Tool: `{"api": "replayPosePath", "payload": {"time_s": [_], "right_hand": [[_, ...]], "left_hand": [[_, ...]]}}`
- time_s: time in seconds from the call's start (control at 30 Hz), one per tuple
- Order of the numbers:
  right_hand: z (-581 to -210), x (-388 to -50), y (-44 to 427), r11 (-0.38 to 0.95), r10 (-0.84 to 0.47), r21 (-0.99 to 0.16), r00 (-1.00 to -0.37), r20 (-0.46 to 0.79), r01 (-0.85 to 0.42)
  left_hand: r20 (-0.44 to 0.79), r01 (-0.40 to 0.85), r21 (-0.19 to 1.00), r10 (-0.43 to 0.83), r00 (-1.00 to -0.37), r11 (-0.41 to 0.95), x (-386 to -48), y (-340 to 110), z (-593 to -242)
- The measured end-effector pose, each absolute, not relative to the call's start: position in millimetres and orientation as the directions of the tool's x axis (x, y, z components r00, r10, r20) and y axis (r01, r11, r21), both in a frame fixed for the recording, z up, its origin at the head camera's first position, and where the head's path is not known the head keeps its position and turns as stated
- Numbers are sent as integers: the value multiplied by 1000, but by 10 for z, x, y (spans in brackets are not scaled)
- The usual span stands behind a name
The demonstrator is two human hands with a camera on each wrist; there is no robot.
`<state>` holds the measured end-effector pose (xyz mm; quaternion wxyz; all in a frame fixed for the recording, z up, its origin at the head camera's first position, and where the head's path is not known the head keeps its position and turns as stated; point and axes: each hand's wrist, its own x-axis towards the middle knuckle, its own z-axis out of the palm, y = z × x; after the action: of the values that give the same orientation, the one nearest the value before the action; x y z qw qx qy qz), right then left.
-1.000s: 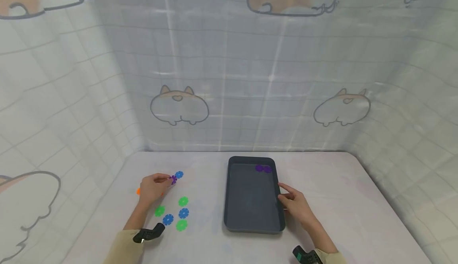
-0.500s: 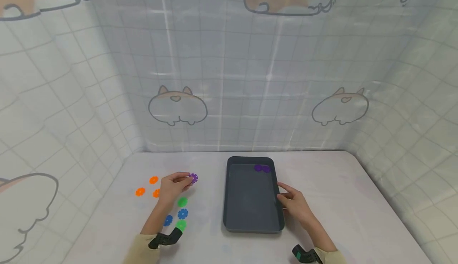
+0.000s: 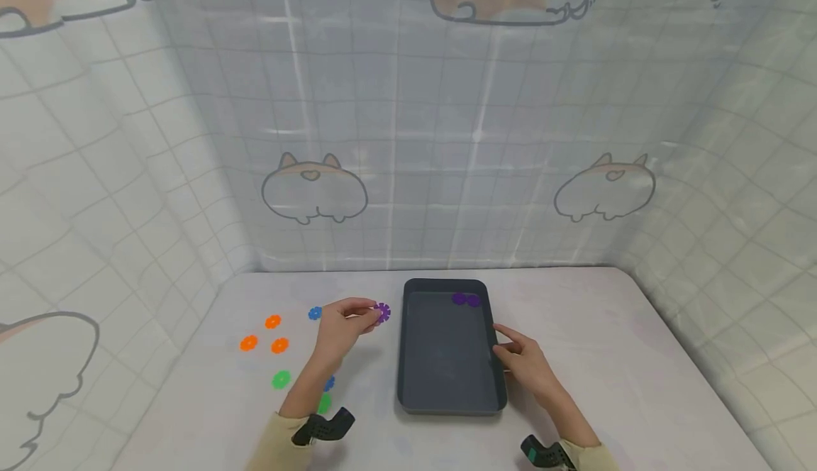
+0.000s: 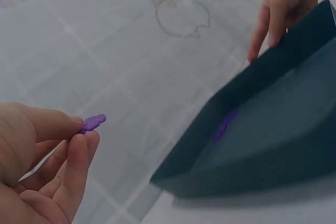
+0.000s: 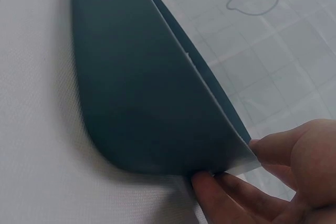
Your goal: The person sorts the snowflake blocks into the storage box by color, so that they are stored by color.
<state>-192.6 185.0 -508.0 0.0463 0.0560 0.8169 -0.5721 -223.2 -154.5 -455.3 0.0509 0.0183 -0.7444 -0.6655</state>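
Note:
Between the thumb and fingertips of my left hand (image 3: 347, 322) is a purple snowflake disc (image 3: 382, 312), held above the table just left of the dark grey tray (image 3: 401, 357). The left wrist view shows this disc (image 4: 93, 123) nearly edge-on. Two more purple discs (image 3: 467, 300) lie side by side in the tray's far right corner. At the tray's right side, my right hand (image 3: 528, 366) grips the wall; the right wrist view has one digit at the rim (image 5: 220, 106) and others lower against the outside.
Left on the white table (image 3: 574, 315) lie orange discs (image 3: 279, 345), a green disc (image 3: 281, 379), a blue disc (image 3: 315, 313), and another green disc (image 3: 325, 403) partly behind the left wrist. A patterned curtain (image 3: 408, 230) stands behind and along both sides.
My left hand has carried the purple disc rightward from beside the far blue disc to near the tray, uncovering the orange discs. My right hand and the tray have stayed in place.

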Motion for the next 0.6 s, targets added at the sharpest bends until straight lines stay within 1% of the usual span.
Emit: {"api": "replayPosePath", "payload": {"time_s": [0.27,0.5,0.6], "right_hand": [[-5085,-1924,1860,337,32,-932,-991,-128,131],[-5083,-1923,1852,332,37,-934,-991,-129,134],[-5080,-1922,1848,329,37,-935,-991,-131,136]], "left_hand": [[95,94,995,-29,-995,46,-2302,-1235,-4452],[70,66,996,63,-996,-67,-2437,-1017,-4428],[61,53,995,91,-994,-88,-2492,-934,-4422]]}}
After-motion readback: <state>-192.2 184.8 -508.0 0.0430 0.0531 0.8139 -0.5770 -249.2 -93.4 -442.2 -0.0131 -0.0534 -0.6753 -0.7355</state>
